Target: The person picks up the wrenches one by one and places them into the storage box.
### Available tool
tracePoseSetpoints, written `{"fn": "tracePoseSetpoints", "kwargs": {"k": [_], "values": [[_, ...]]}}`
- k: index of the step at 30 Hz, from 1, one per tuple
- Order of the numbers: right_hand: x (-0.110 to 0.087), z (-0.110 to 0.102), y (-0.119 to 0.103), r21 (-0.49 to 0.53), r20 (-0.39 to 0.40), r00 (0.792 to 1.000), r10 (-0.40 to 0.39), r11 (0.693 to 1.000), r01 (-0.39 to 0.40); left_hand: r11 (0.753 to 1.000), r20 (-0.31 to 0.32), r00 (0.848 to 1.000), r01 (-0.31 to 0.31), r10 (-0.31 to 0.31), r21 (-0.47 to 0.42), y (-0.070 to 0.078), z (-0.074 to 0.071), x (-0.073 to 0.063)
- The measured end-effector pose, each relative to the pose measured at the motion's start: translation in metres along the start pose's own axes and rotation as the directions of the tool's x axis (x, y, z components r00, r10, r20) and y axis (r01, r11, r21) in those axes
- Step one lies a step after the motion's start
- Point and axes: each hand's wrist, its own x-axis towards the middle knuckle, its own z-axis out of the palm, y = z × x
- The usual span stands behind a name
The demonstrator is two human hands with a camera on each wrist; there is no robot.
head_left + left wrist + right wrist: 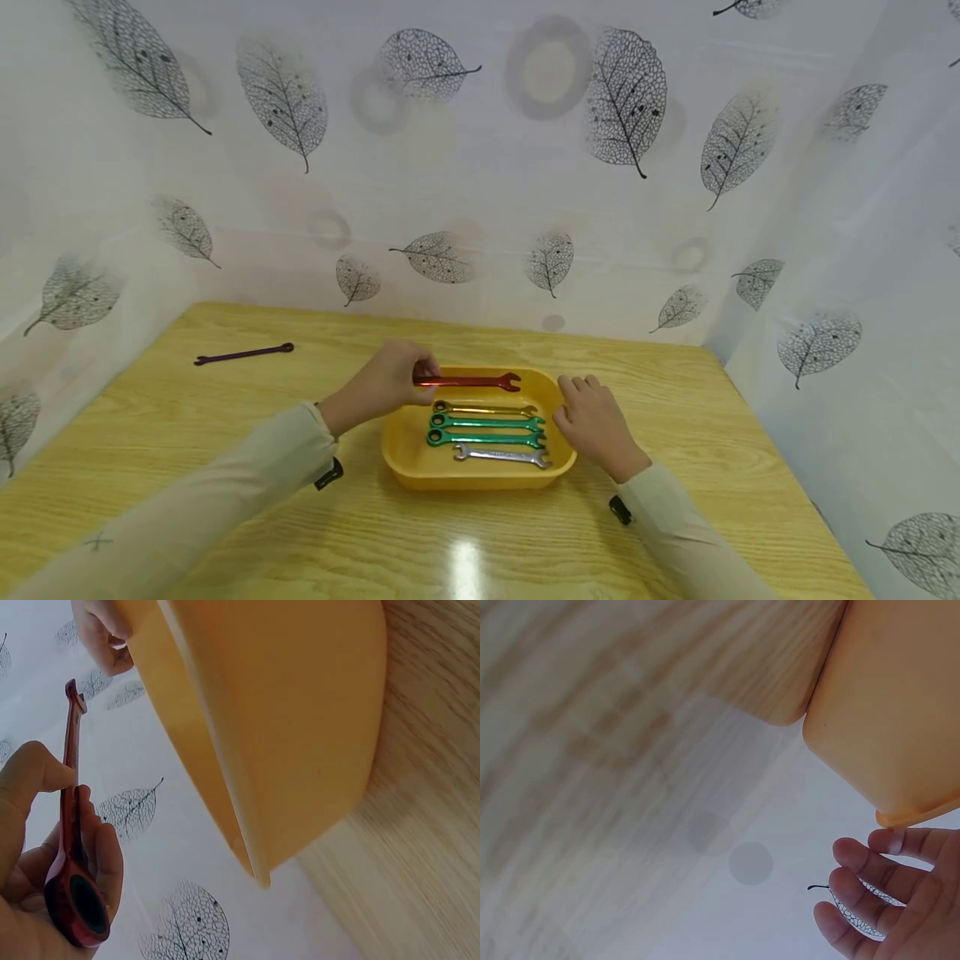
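Note:
My left hand grips a red combination wrench over the far side of a yellow tray. In the left wrist view its ring end sits near the palm, with its open jaw pointing away. Inside the tray lie a gold wrench, a green wrench, a second green wrench and a silver open-ended wrench, roughly parallel. My right hand holds the tray's right rim, fingers bent on the outer side; in the right wrist view the thumb is hidden.
A dark purple wrench lies on the wood-grain table at the back left. Behind and beside the table hangs a white curtain with a leaf print.

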Motion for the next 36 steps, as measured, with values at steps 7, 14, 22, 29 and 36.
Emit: {"fn": "tracePoseSetpoints", "kwargs": {"k": [7, 14, 22, 29, 36], "values": [[0.0, -0.002, -0.001, 0.006, 0.002, 1.0, 0.002, 1.0, -0.002, 0.999, 0.031, 0.999, -0.018, 0.018, 0.026, 0.007, 0.009, 0.005], [0.0, -0.003, -0.001, 0.012, 0.005, 1.0, -0.002, 1.0, 0.002, 0.998, 0.051, 0.998, -0.039, 0.036, 0.043, 0.011, 0.015, 0.012], [0.001, -0.004, -0.002, 0.02, 0.018, 1.0, 0.001, 1.0, -0.002, 0.996, 0.127, 0.991, -0.043, 0.033, 0.078, 0.02, 0.023, 0.02], [0.001, -0.003, -0.001, 0.012, -0.001, 1.0, -0.01, 1.0, 0.01, 0.991, 0.181, 0.982, -0.069, 0.048, 0.112, 0.028, 0.029, 0.024], [0.001, -0.002, 0.0, 0.016, -0.013, 1.0, -0.029, 0.999, 0.029, 0.988, 0.236, 0.969, -0.102, 0.072, 0.117, 0.034, 0.031, 0.024]]}}
